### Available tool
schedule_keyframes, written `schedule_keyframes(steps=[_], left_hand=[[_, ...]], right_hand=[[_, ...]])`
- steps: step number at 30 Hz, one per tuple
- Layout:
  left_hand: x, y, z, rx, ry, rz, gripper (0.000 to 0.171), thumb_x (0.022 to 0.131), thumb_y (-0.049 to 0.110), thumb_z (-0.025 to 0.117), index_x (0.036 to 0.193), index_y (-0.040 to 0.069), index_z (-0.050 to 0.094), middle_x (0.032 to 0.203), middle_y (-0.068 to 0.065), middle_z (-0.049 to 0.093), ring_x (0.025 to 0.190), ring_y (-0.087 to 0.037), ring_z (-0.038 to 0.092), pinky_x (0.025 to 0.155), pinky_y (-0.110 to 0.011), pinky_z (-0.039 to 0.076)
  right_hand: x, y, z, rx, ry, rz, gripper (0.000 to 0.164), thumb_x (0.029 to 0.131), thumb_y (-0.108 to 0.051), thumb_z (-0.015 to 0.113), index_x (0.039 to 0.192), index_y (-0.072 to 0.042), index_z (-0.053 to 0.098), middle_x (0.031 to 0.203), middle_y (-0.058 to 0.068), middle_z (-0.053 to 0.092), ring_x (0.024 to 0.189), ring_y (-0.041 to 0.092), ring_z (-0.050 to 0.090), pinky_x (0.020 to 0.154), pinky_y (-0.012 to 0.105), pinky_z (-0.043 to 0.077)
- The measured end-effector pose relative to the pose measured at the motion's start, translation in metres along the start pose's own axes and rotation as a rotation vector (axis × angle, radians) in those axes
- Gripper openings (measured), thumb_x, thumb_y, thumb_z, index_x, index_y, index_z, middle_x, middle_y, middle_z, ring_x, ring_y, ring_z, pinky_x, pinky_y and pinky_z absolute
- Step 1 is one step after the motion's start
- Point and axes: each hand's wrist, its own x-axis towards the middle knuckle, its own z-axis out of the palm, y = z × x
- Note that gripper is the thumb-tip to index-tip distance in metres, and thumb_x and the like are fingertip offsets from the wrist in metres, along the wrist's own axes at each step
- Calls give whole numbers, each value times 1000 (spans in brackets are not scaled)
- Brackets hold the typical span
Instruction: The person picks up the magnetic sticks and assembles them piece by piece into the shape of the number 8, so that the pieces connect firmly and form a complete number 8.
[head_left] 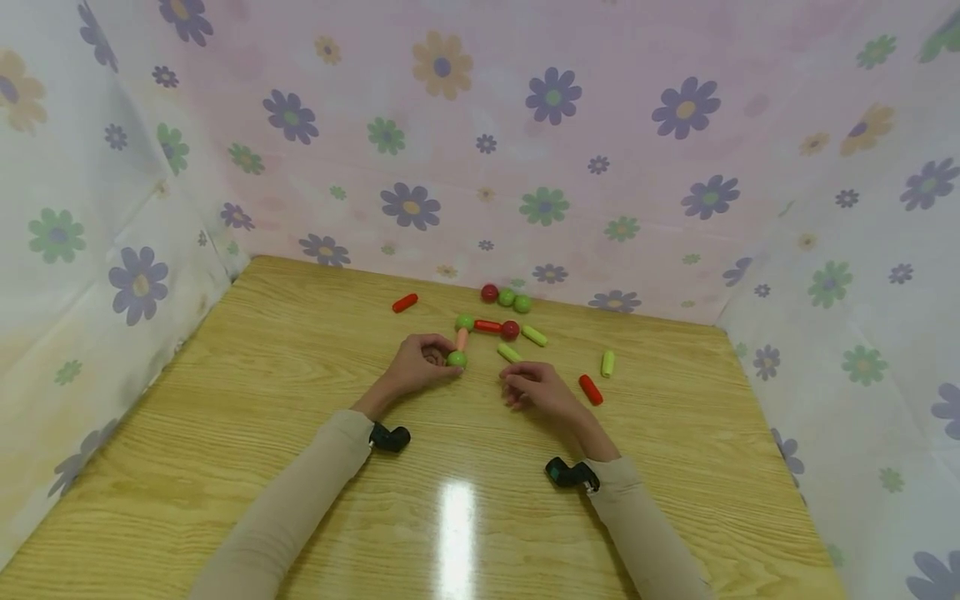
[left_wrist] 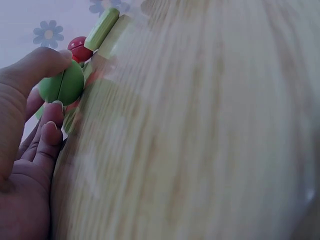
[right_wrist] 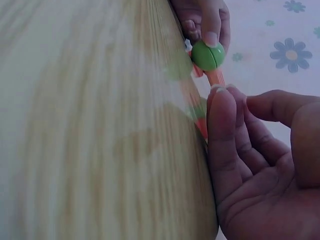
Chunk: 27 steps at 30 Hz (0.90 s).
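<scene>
Green ball [head_left: 457, 360] with a seam round its middle is what the left hand [head_left: 415, 365] has pinched between thumb and fingers, down at the counter [head_left: 337, 533], nearer the back edge than the front. Right hand [head_left: 546, 392] has nothing in it as far as I can see, fingers loosely bent with a bit of room around the thumb, sitting on the right-edge side of that ball and well apart from it.

So, a salmon rod [head_left: 462, 339] runs from the held ball to a second green ball [head_left: 465, 322], then a red rod [head_left: 487, 327] goes off toward the right edge and ends at a dark red ball [head_left: 510, 330]. Kind of an L shape. Can't tell how firmly it's all joined, tbh.

Loose bits: one lime rod [head_left: 534, 336] just beside the dark red ball, another lime rod [head_left: 508, 352] just past the right hand's fingers, and a third lime rod [head_left: 608, 363] near a fat red stick [head_left: 591, 389] over toward the right edge. One more red stick [head_left: 405, 302] lies near the back edge, left of a little row of three balls [head_left: 506, 297].
</scene>
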Motion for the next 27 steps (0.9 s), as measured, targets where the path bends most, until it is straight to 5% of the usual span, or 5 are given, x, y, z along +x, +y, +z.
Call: schedule_keyframes(steps=[3,11,18,22,27], left_hand=[[0,1,0,8,-5,6,32,83,10,86,109,-2,72,93,-16,70,73,-13,60,65,-21,50],[0,2,-2,-6,-24,17,33,85,7,83,113,-6,71,103,-23,70,76,-13,60,66,-19,50],[0,1,-3,-20,-16,10,30,84,6,84,109,-4,72,97,-16,71,74,-11,61,67,-20,51],[0,0,-4,-26,-18,13,30,84,5,84,109,-4,72,95,-15,71,73,-10,60,66,-21,51],[2,0,-4,-24,-16,22,29,84,5,84,109,-3,72,94,-15,70,73,-10,60,66,-20,50]], right_hand=[[-3,4,-6,0,36,-29,32,108,-16,52,124,10,63,91,11,68,74,15,66,65,30,60],[-1,6,-13,66,313,-129,28,106,-11,54,118,12,65,79,7,64,63,10,58,54,24,53],[5,7,-14,110,524,-92,29,104,-12,59,124,8,65,87,5,61,64,7,53,55,19,46],[8,5,-13,102,528,-28,35,102,-14,63,132,4,61,101,3,62,69,7,55,57,19,46],[11,2,-14,43,433,17,48,99,-19,69,141,2,56,125,15,61,75,6,57,59,17,46]])
